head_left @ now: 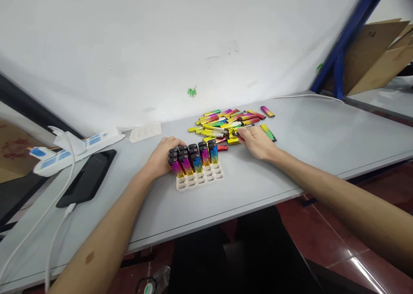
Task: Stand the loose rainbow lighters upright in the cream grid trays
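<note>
Head camera view, looking down past the person's dark-clothed legs (267,242) and a red tiled floor (338,242) to a pale grey table (232,203). On the left of the table lies a black phone (88,180), a white cable (70,208) plugged into its near end. At the middle, close to the front edge, sits a white tray (200,184) with rows of slots. Shiny lighters (186,165) with black tops, coloured purple, pink, blue and gold, stand upright in its farther slots; the nearer slots at the front are bare. The left hand (164,155) is curved around the far left side of these lighters; its fingertips are hidden behind them, so whether they grip cannot be told. To the right and farther back, the right hand (257,142) reaches the near edge of a loose heap of lighters (215,129), fingers bent, thumb and forefinger close together; whether they pinch a lighter is unclear. One purple and yellow lighter (267,111) lies apart at the heap's far right. Toward the back left are a white power strip (100,137) and another slotted tray (146,132), lying flat near the white wall (161,48).
</note>
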Available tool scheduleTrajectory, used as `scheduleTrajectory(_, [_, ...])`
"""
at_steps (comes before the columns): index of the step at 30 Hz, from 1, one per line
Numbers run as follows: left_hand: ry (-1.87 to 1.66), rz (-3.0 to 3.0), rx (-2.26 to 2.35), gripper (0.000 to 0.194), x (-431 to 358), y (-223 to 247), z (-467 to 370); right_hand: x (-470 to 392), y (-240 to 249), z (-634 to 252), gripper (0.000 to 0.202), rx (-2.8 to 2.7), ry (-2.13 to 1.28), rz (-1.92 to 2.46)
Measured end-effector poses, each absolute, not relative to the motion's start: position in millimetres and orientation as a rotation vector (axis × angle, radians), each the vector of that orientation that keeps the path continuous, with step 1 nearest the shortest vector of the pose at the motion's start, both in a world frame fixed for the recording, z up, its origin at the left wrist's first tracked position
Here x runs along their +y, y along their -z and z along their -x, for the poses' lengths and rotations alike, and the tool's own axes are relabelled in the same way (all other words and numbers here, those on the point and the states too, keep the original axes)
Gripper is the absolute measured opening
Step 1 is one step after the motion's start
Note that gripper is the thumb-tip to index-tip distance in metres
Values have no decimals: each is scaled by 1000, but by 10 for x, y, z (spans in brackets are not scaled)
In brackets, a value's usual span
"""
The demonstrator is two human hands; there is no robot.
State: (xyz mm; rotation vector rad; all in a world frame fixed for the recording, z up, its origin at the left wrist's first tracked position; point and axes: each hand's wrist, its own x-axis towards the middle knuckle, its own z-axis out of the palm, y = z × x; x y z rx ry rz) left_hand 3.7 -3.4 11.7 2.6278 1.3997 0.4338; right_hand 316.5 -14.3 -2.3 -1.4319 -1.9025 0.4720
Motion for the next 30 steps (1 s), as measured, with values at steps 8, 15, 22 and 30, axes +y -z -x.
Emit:
scheduleTrajectory(8, [-436,-2618,1409,27,-35,-121,-40,-152,34,-3155,58,-1919,-451,1427])
scheduleTrajectory(15, [-438,-2608,1422,26,-44,-117,-43,-151,32,-3168,53,-1926,-416,1387])
scheduleTrajectory(22, [-451,-2616,1426,26,-34,-107,-37,-162,17,-3158,57,-1933,-438,1325])
scheduleTrajectory(30, [-423,-2638,1406,26,-25,-111,-36,-395,-121,-3060,32,-1960,-410,1091])
